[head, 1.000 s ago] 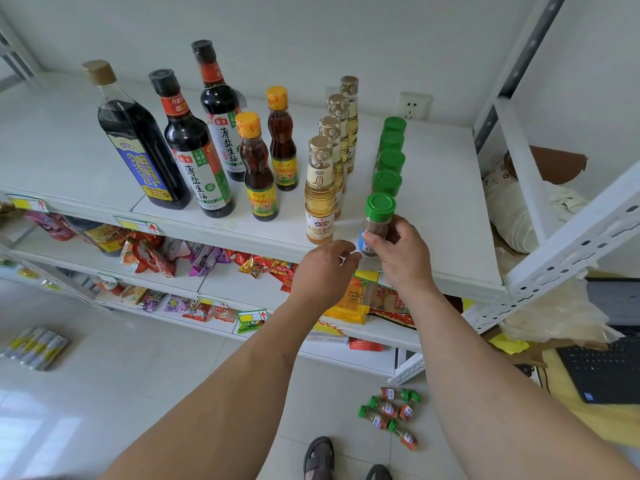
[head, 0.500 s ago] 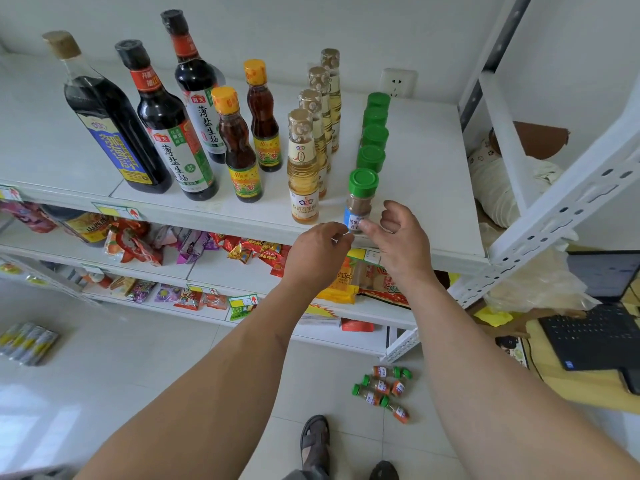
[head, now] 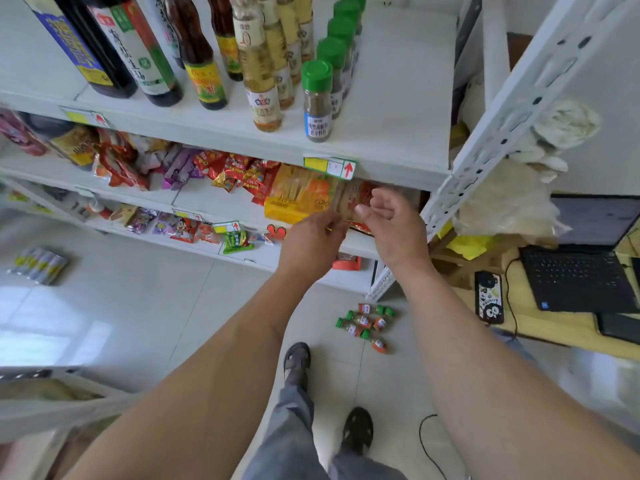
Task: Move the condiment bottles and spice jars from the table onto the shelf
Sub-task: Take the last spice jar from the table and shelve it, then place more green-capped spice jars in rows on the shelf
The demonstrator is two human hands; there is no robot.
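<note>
Standing upright at the front edge of the top shelf [head: 398, 109], the green-capped spice jar [head: 317, 102] heads a row of matching green-capped jars [head: 341, 36] running back toward the wall. Nothing touches it. Just left of it: a row of pale yellow oil bottles [head: 259, 81], then two brown bottles with yellow labels [head: 202, 71], then dark soy sauce bottles [head: 138, 53] at far left (tops cut off by frame edge).

Both hands sit below the shelf edge, in front of the second tier, well apart from the jar. Left hand [head: 313, 239] has fingers curled in loosely, holding nothing that shows. Right hand [head: 393, 225] is half spread, fingers bent, thumb out, empty. The two hands are close together, nearly touching at the fingertips, both bare forearms reaching up from the bottom of frame.

A yellow price tag with a red arrow [head: 330, 167] hangs on the shelf lip directly under the jar. Snack packets [head: 239, 171] in red and orange fill the second tier behind the hands.

On the tiled floor [head: 138, 306], a small cluster of green-capped, orange-labelled jars [head: 367, 323] lies on its side near the shelf leg. Person's sandalled feet [head: 356, 431] below that. At right, a black laptop [head: 578, 278] and a phone [head: 489, 296] rest on a yellow surface.
</note>
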